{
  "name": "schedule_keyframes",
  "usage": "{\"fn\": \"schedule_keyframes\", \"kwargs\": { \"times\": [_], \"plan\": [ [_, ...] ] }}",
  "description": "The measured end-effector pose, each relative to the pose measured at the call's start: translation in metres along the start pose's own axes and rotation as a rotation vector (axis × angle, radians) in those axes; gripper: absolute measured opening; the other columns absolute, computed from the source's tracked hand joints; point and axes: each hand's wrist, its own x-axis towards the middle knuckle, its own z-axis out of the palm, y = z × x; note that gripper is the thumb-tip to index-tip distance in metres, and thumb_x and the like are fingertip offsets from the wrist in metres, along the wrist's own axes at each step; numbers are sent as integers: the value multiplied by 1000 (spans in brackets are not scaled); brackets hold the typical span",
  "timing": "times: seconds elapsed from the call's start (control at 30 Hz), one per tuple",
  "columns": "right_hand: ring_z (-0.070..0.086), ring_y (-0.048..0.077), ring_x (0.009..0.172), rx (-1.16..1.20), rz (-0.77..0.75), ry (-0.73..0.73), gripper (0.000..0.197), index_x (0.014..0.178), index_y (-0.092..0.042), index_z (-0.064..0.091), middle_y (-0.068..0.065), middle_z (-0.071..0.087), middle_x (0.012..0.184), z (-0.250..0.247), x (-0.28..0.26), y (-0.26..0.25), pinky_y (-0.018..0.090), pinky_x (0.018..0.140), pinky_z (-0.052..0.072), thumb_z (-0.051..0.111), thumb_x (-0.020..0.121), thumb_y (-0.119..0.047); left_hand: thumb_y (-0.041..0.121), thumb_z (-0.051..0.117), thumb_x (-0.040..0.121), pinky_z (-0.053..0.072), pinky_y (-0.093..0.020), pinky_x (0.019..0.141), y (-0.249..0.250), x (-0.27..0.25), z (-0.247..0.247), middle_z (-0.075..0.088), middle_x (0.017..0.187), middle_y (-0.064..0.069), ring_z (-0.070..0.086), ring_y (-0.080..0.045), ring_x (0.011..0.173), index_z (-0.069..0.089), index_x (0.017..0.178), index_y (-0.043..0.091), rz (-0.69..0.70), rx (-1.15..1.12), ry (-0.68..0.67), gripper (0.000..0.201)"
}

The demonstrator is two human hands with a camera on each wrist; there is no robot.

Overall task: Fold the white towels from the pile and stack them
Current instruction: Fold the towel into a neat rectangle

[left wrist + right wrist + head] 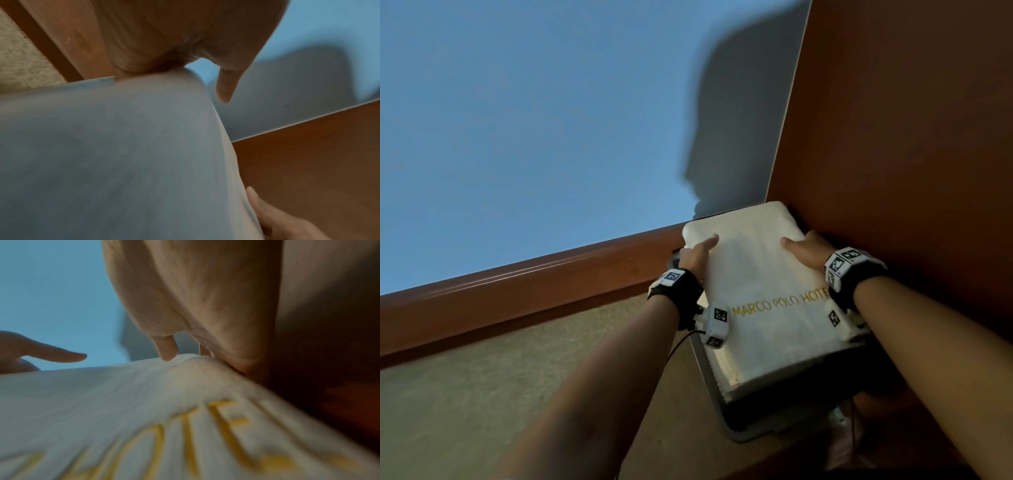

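Much of the folded white towel (763, 294) is screened by the two hands that hold it by its long sides, and the last letter of its gold embroidered "MARCO POLO HOTEL" lettering is covered in the head view by the right wrist's marker band (851, 270). The left hand (697, 255) has its thumb laid on top of the towel and its fingers tucked out of sight under the left edge; the right hand (806, 251) clasps the right edge the same way, thumb on top. The towel is thick, soft terry, a rounded rectangle of several layers, and it sits over a grey bin (722, 404) whose contents are hidden. This stands in the corner where a blue wall (517, 120) meets a smooth reddish-brown wooden panel (911, 120), above speckled beige carpet (500, 394). Both wrist views are blurred.
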Motion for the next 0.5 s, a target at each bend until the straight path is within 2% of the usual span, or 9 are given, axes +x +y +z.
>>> {"fn": "schedule_keyframes", "kwargs": {
  "times": [0.07,0.13,0.17,0.23,0.3,0.4,0.5],
  "plan": [
    [47,37,136,21,20,1,77,151,-1,37,19,45,151,0,7,-11,42,108,41,56,96,-53,36,87,73,62,-38,72,1,7,2,74,111,-13,75,-29,88,54,131,-2,-9,43,41,77],
    [50,37,133,51,30,13,74,148,-2,40,19,48,148,1,15,-16,42,106,43,62,94,-48,30,92,61,64,-47,75,1,12,2,72,111,-13,76,-30,87,49,131,1,-5,64,52,88],
    [53,37,129,75,18,33,70,145,-3,43,19,52,145,1,19,-19,42,104,45,67,92,-42,25,92,59,64,-51,76,2,14,2,71,110,-13,75,-31,87,48,131,3,25,46,58,88],
    [60,36,116,154,-51,100,58,137,-4,51,18,60,133,0,27,-23,42,96,49,71,88,-26,10,88,67,62,-54,81,8,13,5,67,112,-13,72,-31,92,44,129,10,104,8,75,76],
    [61,33,108,218,-119,164,52,134,-7,52,15,62,127,-3,32,-28,40,90,48,70,87,-18,2,84,72,61,-52,83,13,16,8,65,111,-12,69,-31,95,42,127,14,180,-9,96,70],
    [60,34,110,127,-149,154,53,137,-9,50,14,60,129,-6,31,-30,41,91,47,70,88,-17,10,84,78,60,-54,88,16,19,10,63,120,-12,67,-32,102,35,134,17,179,109,54,75],
    [52,38,128,-98,-75,59,65,148,-10,38,17,50,146,-4,25,-22,45,104,44,67,92,-27,38,83,83,53,-50,102,12,16,5,51,143,-14,57,-35,123,17,154,12,96,405,5,100]
  ]
}}
